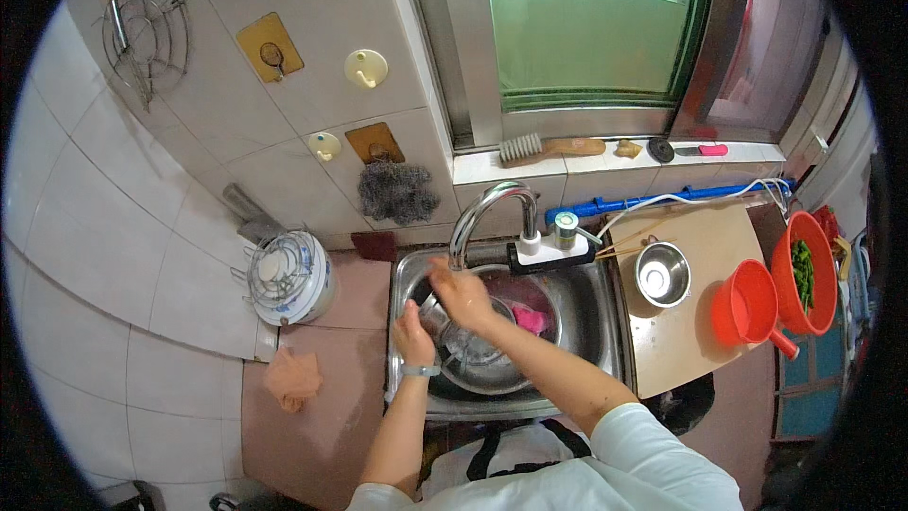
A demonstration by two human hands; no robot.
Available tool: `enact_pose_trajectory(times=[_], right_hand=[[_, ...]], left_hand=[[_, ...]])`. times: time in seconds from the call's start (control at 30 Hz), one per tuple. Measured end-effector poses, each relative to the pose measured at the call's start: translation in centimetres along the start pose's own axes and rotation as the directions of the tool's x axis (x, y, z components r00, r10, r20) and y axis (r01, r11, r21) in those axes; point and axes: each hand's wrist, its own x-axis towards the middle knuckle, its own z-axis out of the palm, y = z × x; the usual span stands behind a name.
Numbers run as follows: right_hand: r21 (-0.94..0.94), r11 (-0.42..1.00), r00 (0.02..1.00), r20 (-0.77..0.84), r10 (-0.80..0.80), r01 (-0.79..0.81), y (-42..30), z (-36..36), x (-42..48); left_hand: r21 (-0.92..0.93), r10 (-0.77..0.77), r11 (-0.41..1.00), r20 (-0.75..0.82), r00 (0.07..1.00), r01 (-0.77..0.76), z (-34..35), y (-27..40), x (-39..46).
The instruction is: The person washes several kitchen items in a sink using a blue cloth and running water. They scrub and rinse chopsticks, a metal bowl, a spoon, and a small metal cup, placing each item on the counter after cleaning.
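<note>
My right hand (460, 292) is just below the outlet of the chrome faucet (489, 199), over the left part of the stainless steel sink (592, 341). My left hand (413, 337), with a bracelet at the wrist, is lower and to the left, beside a metal vessel (434, 312) that my hands partly cover. Whether either hand grips that vessel is not clear. Beneath them a large metal basin (552, 298) stands in the sink, with a bright pink cloth or sponge (530, 320) and other metalware in it.
Right of the sink, a board (660, 348) bears a small steel pot (662, 275) and a red plastic dipper (741, 305); a red basket (821, 284) of green vegetables is beside them. Leftward are a lidded white pot (323, 284) and an orange cloth (292, 378). A brush (553, 149) lies on the sill.
</note>
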Motion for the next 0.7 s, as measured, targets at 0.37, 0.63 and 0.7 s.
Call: enact_pose_trajectory(times=[0.37,0.63,0.7], right_hand=[[0.729,0.624,0.903,-0.018,0.43,-0.282,6.1,-1.2,1.9],[0.367,0.927,0.831,-0.491,0.264,-0.077,5.4,-2.8,-1.8],[0.281,0.959,0.815,-0.564,0.135,0.036,3.7,-3.2,-2.3]], left_hand=[[-0.201,-0.051,0.978,0.07,0.996,0.064,0.1,3.3,-0.5],[0.326,0.403,0.759,0.443,0.801,-0.563,2.8,2.8,2.5],[0.398,0.377,0.536,0.676,0.633,-0.744,3.9,4.5,2.6]])
